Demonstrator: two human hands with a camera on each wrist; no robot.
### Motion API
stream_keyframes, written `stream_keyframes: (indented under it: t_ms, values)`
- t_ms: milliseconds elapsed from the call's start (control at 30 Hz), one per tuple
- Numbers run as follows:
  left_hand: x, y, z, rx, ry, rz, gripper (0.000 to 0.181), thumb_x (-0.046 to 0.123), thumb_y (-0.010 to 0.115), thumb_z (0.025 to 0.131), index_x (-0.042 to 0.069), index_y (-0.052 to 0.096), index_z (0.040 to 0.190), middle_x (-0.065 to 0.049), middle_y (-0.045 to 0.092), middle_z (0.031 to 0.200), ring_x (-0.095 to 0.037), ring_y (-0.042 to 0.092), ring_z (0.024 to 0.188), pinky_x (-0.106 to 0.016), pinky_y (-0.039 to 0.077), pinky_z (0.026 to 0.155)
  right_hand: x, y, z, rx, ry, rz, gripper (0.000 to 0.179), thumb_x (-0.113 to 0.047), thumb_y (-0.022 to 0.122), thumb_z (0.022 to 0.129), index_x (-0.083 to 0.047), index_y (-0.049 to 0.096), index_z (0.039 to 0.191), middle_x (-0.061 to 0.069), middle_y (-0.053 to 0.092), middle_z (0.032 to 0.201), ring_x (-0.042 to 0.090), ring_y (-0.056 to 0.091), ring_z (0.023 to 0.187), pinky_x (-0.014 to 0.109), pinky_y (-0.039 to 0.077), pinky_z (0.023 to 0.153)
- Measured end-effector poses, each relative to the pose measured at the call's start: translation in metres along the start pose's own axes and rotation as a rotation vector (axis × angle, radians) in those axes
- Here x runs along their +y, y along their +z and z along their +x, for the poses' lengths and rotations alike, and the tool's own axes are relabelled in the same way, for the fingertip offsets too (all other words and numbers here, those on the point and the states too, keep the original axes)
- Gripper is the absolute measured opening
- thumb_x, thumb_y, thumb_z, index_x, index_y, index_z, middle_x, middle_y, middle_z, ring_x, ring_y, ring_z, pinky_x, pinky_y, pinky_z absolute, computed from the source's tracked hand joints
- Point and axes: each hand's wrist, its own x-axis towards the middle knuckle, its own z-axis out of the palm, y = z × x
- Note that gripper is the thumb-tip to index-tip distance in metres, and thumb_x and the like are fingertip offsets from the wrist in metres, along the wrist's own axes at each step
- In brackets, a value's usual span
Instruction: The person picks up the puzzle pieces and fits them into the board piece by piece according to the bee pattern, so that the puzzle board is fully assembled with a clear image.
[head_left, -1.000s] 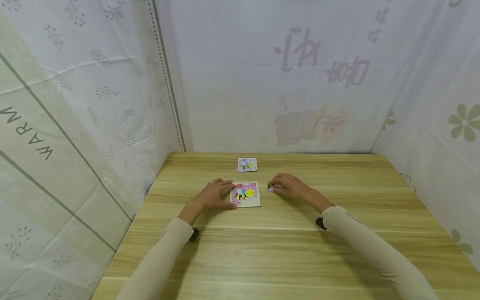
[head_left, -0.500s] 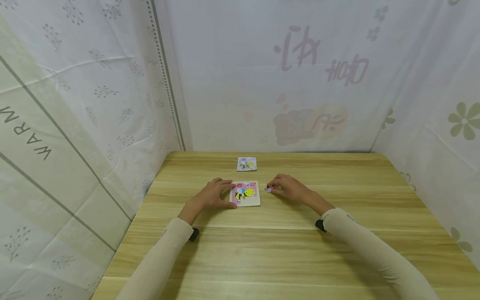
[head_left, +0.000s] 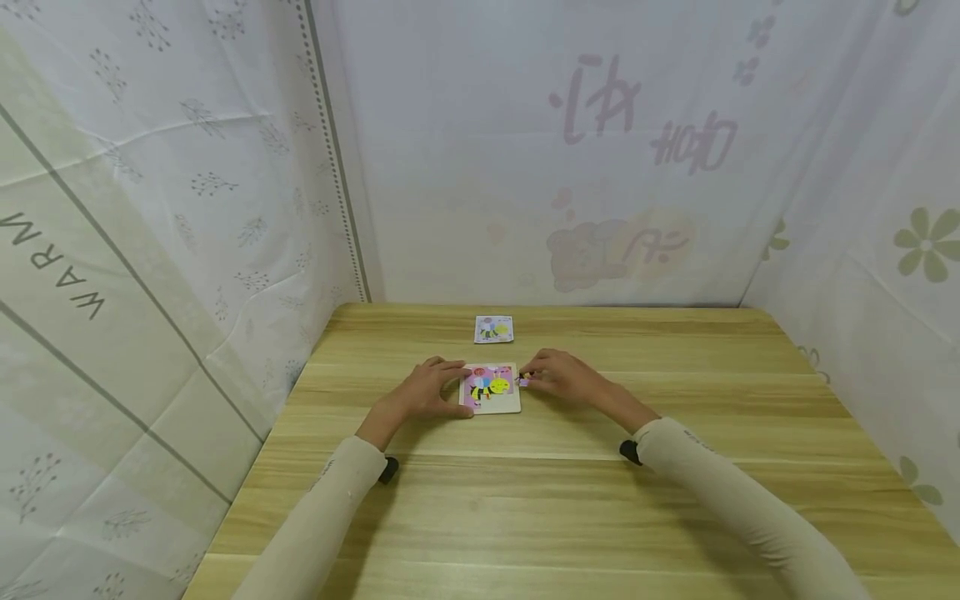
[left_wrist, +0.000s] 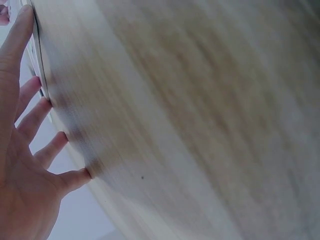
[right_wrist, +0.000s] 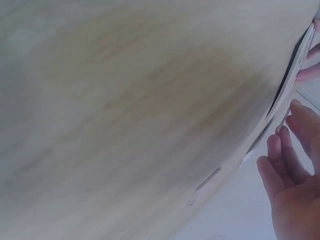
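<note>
A square wooden puzzle board (head_left: 498,405) with a yellow-and-black bee picture lies on the table, its bare wood showing at the lower right. My left hand (head_left: 429,392) steadies its left side, thumb at the near corner and a forefinger on the far part. In the left wrist view that hand's fingers (left_wrist: 35,117) are spread and fairly straight. Between thumb and fingertips, my right hand (head_left: 566,377) pinches a small pink-and-black puzzle piece (head_left: 523,382) right at the board's right edge. Edge-on, the thin piece (right_wrist: 284,118) shows in the right wrist view.
Behind the board lies a square card (head_left: 493,329) with the same bee picture. The wood-grain table (head_left: 480,500) reaches back to a printed white curtain (head_left: 480,167), and similar curtains hang at both sides.
My right hand has moved left with the puzzle piece, from beside the board to its right edge, and the piece has turned somewhat. My left hand and the board have stayed put.
</note>
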Motion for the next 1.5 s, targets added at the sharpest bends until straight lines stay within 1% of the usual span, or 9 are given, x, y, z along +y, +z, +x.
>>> stream_keyframes:
  t_ms: [200, 533, 733, 833, 1033, 1167, 1333, 1500]
  values:
    - [0.001, -0.001, 0.0, -0.004, -0.002, -0.001, 0.085, 0.059, 0.079, 0.086, 0.015, 0.053, 0.153, -0.01, 0.044, 0.162, -0.038, 0.036, 0.147, -0.061, 0.025, 0.121, -0.01, 0.004, 0.006, -0.004, -0.013, 0.016, 0.028, -0.017, 0.075, 0.098, -0.008, 0.076, 0.124, 0.008, 0.07, 0.112, 0.02, 0.065, 0.1, 0.037, 0.056, 0.086]
    - [0.003, -0.002, -0.002, 0.0, 0.003, 0.002, 0.084, 0.058, 0.079, 0.087, 0.014, 0.053, 0.153, -0.01, 0.044, 0.162, -0.04, 0.035, 0.148, -0.062, 0.025, 0.12, -0.019, 0.014, 0.016, -0.017, -0.071, 0.003, 0.027, -0.022, 0.074, 0.099, -0.011, 0.077, 0.123, 0.006, 0.07, 0.113, 0.017, 0.065, 0.1, 0.035, 0.056, 0.085]
    - [0.005, -0.004, -0.004, 0.004, 0.005, -0.002, 0.084, 0.059, 0.078, 0.087, 0.013, 0.053, 0.153, -0.011, 0.044, 0.162, -0.04, 0.035, 0.148, -0.063, 0.026, 0.119, -0.025, 0.019, 0.023, -0.043, -0.068, -0.003, 0.026, -0.023, 0.073, 0.099, -0.01, 0.077, 0.122, 0.008, 0.07, 0.116, 0.02, 0.065, 0.106, 0.036, 0.056, 0.09]
    - [0.004, -0.004, -0.004, 0.004, 0.005, 0.002, 0.084, 0.059, 0.078, 0.087, 0.014, 0.053, 0.153, -0.01, 0.044, 0.162, -0.04, 0.034, 0.148, -0.063, 0.026, 0.12, -0.029, 0.022, 0.025, -0.059, -0.069, -0.015, 0.026, -0.024, 0.072, 0.1, -0.01, 0.077, 0.121, 0.007, 0.07, 0.117, 0.019, 0.065, 0.107, 0.035, 0.056, 0.092]
    - [0.002, -0.002, -0.004, 0.009, 0.013, -0.004, 0.084, 0.058, 0.078, 0.087, 0.013, 0.053, 0.153, -0.011, 0.044, 0.162, -0.04, 0.035, 0.148, -0.065, 0.026, 0.119, -0.036, 0.028, 0.028, -0.065, -0.117, -0.012, 0.024, -0.02, 0.073, 0.1, -0.009, 0.078, 0.12, 0.006, 0.071, 0.114, 0.017, 0.064, 0.102, 0.035, 0.055, 0.088]
    - [0.0, -0.001, -0.003, 0.008, 0.017, -0.012, 0.083, 0.058, 0.078, 0.087, 0.013, 0.053, 0.153, -0.011, 0.044, 0.161, -0.04, 0.036, 0.147, -0.065, 0.026, 0.118, -0.039, 0.031, 0.028, -0.061, -0.136, 0.0, 0.021, -0.018, 0.073, 0.099, -0.009, 0.078, 0.118, 0.006, 0.071, 0.113, 0.018, 0.064, 0.103, 0.036, 0.056, 0.09]
    - [0.0, 0.0, -0.003, 0.011, 0.017, -0.012, 0.083, 0.058, 0.078, 0.087, 0.014, 0.053, 0.153, -0.011, 0.044, 0.161, -0.038, 0.037, 0.147, -0.063, 0.027, 0.118, -0.041, 0.033, 0.03, -0.055, -0.142, -0.002, 0.017, -0.017, 0.073, 0.099, -0.01, 0.079, 0.113, 0.005, 0.071, 0.112, 0.018, 0.065, 0.104, 0.036, 0.055, 0.091]
    - [0.0, 0.0, -0.003, 0.021, 0.023, -0.008, 0.083, 0.058, 0.079, 0.087, 0.013, 0.054, 0.152, -0.01, 0.046, 0.16, -0.036, 0.039, 0.145, -0.062, 0.03, 0.118, -0.043, 0.033, 0.032, -0.054, -0.145, -0.009, 0.015, -0.016, 0.074, 0.099, -0.01, 0.08, 0.111, 0.004, 0.071, 0.111, 0.017, 0.064, 0.103, 0.035, 0.055, 0.09]
